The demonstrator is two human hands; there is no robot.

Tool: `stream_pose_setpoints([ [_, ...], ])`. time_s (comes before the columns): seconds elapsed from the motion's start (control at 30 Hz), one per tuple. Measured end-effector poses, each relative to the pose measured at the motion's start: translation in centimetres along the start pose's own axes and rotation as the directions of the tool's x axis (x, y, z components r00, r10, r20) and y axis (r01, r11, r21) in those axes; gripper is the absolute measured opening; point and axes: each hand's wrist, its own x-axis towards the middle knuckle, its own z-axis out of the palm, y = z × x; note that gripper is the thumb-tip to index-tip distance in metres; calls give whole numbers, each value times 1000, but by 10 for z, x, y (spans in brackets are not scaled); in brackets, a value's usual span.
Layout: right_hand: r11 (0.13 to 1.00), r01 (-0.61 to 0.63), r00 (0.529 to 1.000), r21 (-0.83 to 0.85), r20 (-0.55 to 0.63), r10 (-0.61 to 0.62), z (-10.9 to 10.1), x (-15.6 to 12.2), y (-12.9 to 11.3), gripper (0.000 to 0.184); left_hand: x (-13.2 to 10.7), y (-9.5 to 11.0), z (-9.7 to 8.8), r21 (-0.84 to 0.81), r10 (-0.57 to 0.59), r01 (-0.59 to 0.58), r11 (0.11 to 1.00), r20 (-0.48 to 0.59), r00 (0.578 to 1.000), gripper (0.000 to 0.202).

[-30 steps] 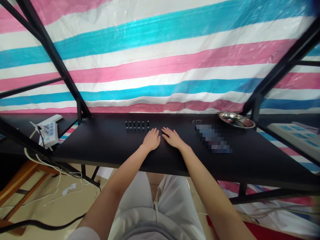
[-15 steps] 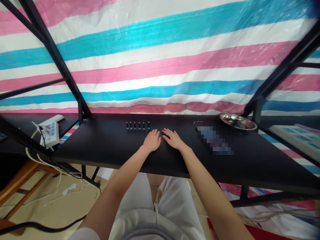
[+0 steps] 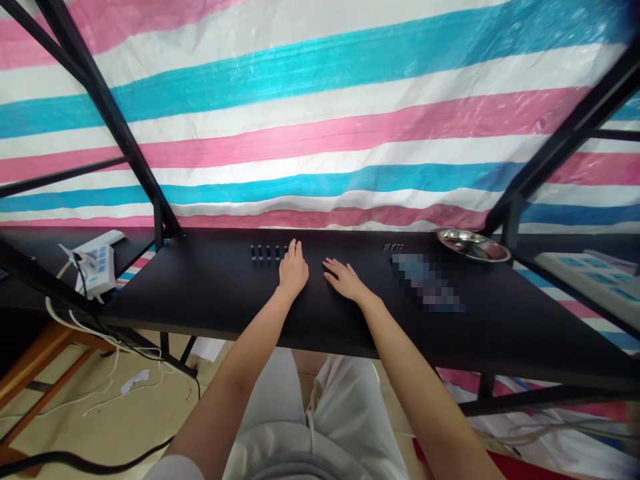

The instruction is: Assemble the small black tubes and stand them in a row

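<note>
A row of small dark cylinders with pale, silvery lower ends (image 3: 269,253) runs along the left middle of the black table (image 3: 210,287). My left hand (image 3: 294,270) is at the right end of this row, its fingers stretched forward and covering the end cylinder. Whether the fingertips touch that cylinder cannot be made out. My right hand (image 3: 345,279) lies flat on the tabletop, fingers spread, holding nothing. Several tiny metallic pieces (image 3: 393,247) sit farther right, behind a blurred-out flat bluish object (image 3: 425,281).
A shiny round metal dish (image 3: 473,245) rests at the table's back right. Black frame posts (image 3: 135,153) rise at both sides before a striped plastic sheet (image 3: 320,100). On the left are a white power strip (image 3: 97,270) and trailing cables; a white panel (image 3: 595,277) is at right.
My left hand has lifted from lying flat and moved left and forward to the right end of the cylinder row. My right hand stays in place. The view has shifted slightly.
</note>
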Motion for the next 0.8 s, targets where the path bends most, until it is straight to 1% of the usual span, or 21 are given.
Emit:
stream_pose_setpoints([
  [0.17, 1000, -3, 1000, -8, -6, 3, 1, 1, 0, 44, 5, -4, 5, -62, -32, 32, 998, 2, 999, 51],
  [0.27, 1000, -2, 1000, -7, -6, 2, 1, 0, 0, 44, 7, -7, 6, -114, -31, 28, 993, -19, 999, 42],
  [0.37, 1000, 1, 1000, 2, -5, -1, 0, 0, 0, 44, 8, -10, 8, -234, -36, 24, 972, -48, 998, 28],
  [0.43, 1000, -3, 1000, 24, -23, 3, -1, 0, -2, 43, 8, -12, 10, -362, -78, 49, 931, -65, 995, 18],
  [0.5, 995, 1, 997, 98, -83, 7, -2, 0, -4, 42, 8, -11, 11, -532, -163, 115, 839, -44, 986, 9],
  [0.57, 969, 25, 985, 246, -173, 18, -3, 1, -8, 41, 7, -8, 11, -713, -230, 188, 675, 38, 972, 8],
  [0.63, 901, 57, 969, 430, -240, 52, -3, 2, -11, 42, 4, -4, 10, -839, -224, 226, 495, 128, 966, 10],
  [0.67, 856, 75, 963, 511, -260, 71, -4, 2, -13, 43, 3, -1, 8, -875, -203, 229, 426, 154, 967, 11],
  [0.73, 772, 108, 954, 627, -284, 98, -5, 2, -17, 46, 0, 3, 7, -914, -163, 218, 343, 171, 972, 15],
  [0.8, 718, 139, 948, 682, -301, 102, -7, 2, -21, 45, -1, 7, 6, -930, -133, 211, 301, 178, 975, 17],
])
